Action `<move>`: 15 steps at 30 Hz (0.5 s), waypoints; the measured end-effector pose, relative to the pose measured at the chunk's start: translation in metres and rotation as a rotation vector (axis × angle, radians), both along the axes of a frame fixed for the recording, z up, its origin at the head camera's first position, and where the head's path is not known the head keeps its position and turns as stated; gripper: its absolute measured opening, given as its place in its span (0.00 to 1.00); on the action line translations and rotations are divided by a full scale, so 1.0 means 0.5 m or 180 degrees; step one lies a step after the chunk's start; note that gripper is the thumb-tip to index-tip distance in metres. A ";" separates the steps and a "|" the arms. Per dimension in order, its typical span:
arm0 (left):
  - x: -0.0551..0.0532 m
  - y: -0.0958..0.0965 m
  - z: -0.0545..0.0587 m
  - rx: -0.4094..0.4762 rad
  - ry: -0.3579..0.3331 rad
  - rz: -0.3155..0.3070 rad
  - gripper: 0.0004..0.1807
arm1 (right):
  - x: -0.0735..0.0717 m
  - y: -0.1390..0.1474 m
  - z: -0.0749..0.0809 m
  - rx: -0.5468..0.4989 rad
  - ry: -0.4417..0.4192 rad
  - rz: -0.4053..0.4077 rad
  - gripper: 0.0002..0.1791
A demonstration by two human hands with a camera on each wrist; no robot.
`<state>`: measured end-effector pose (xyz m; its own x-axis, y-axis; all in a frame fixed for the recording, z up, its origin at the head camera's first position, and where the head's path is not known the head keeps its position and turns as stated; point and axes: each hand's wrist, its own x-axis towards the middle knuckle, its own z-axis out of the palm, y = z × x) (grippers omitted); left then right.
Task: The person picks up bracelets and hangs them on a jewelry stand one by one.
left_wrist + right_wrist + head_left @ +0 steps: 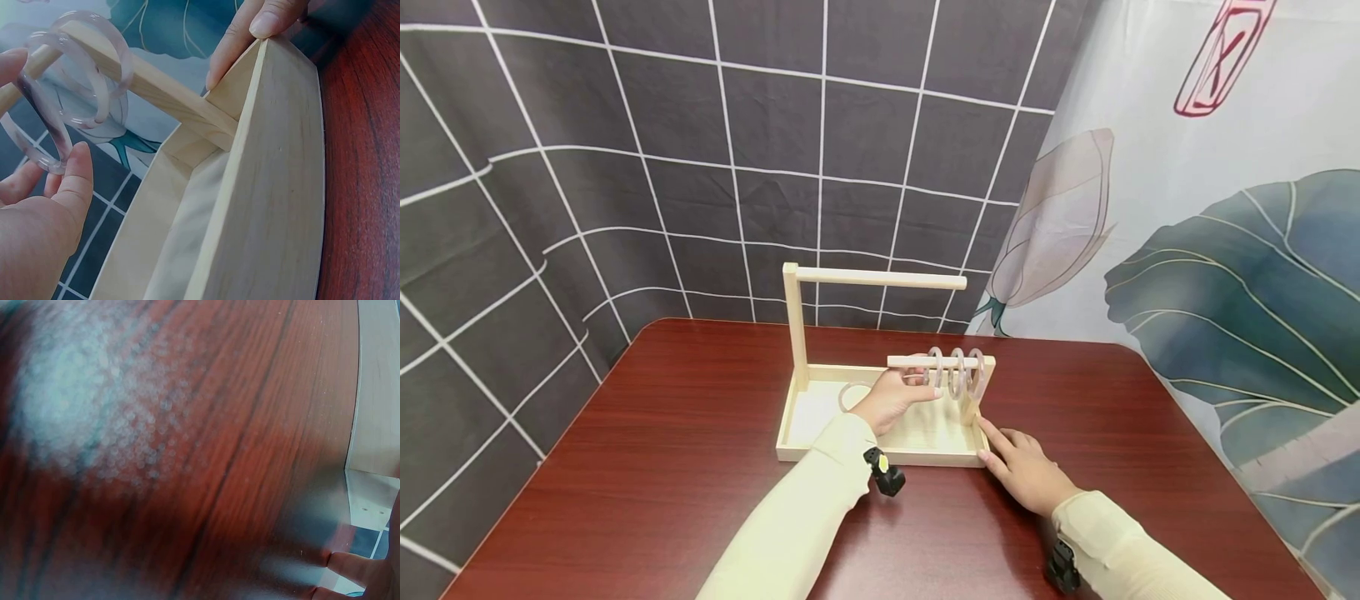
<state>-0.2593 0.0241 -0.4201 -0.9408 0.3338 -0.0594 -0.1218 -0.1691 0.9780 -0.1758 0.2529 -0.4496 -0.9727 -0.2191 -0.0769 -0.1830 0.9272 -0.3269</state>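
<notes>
A pale wooden stand has a shallow tray (883,457) and two horizontal rods, a tall one (880,278) and a lower one (904,362). Several translucent, pinkish-white bangles are here. On the lower rod, toward its post, hang two bangles (976,385). My left hand (887,402) pinches another bangle (45,119) between thumb and fingers, and it encircles the same rod. Inside the tray at the left leans one more bangle (844,392), partly hidden by my left hand. My right hand (1026,471) rests against the tray's front right corner, fingers on its rim.
The stand sits on a reddish-brown wooden table (685,400). Behind it hangs a dark grey cloth with a white grid (775,200), and at the right a pale curtain with a lotus print (1075,250).
</notes>
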 end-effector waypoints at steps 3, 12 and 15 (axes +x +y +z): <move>-0.001 0.002 -0.001 0.0027 -0.0017 -0.0015 0.29 | 0.000 -0.002 0.001 -0.0006 0.0003 0.0003 0.33; -0.005 0.006 -0.005 -0.0076 -0.0019 0.0000 0.29 | 0.004 -0.007 0.009 -0.0007 -0.0019 -0.0031 0.33; -0.005 0.007 -0.004 -0.0076 -0.0058 -0.0011 0.30 | 0.005 -0.007 0.009 -0.0003 -0.0009 -0.0045 0.33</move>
<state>-0.2620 0.0274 -0.4221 -0.9383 0.3353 -0.0847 -0.1402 -0.1452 0.9794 -0.1734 0.2494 -0.4452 -0.9755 -0.2054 -0.0793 -0.1690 0.9294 -0.3282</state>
